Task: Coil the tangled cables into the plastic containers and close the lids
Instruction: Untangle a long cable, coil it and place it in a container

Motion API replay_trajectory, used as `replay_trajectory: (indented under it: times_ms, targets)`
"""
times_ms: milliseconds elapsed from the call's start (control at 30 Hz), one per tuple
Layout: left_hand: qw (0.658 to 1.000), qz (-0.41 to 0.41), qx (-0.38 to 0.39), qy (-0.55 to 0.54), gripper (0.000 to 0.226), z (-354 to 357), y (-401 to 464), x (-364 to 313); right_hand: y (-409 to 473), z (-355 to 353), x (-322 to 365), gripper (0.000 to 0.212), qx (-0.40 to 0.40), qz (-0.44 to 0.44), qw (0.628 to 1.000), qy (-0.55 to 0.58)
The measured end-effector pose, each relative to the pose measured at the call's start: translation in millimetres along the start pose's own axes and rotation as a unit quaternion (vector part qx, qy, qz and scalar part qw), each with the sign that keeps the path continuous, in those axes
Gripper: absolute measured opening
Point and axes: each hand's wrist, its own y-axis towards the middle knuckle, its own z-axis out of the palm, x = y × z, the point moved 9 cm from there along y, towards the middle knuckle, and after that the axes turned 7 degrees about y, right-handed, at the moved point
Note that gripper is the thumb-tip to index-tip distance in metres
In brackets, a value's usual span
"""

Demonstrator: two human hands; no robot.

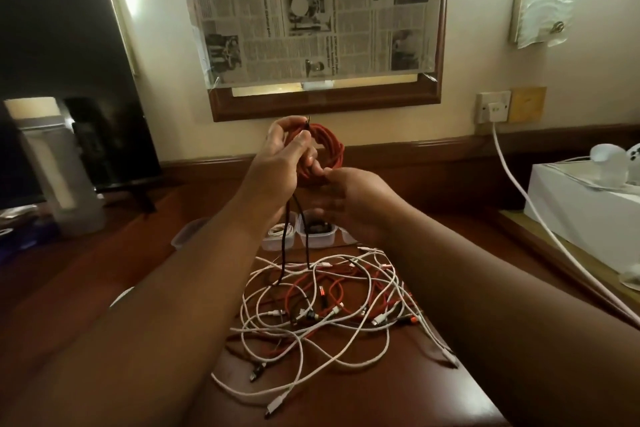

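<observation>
Hanging between both hands, red cable [323, 152] forms a coil (thick, round).

Both bare forearms are reaching forward and upward from the bottom corners, converging at the centre. The left hand [280, 156] is lifted highest, its fingers curling round and gripping a coiled red braided cable [325, 152]. The right hand [349, 198] is sitting just below, its fingertips pinching the coil's lower edge.
</observation>
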Motion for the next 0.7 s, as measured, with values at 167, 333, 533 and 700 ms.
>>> replay_trajectory:
  times_ms: [167, 333, 533, 700]
  targets:
    - [0.999, -0.014, 0.019, -0.027, 0.017, 4.1, 28.8, 6.1, 24.8, -6.9, 24.8, 0.028, -0.050, -0.080, 0.995, -0.032]
    - [0.984, -0.057, -0.076, -0.150, 0.017, 6.3, 33.4, 13.9, 23.9, -1.2, 38.5, 0.027, -0.038, -0.115, 0.993, -0.002]
    - [0.982, -0.082, -0.144, 0.091, 0.025, -13.6, 12.2, 29.4, 8.8, -9.6, 40.2, 0.043, -0.059, -0.141, 0.976, -0.155]
    - [0.956, 0.030, -0.131, 0.262, 0.024, -26.0, -4.6, 19.5, -2.0, -17.3, 27.8, 0.041, -0.057, -0.093, 0.978, -0.177]
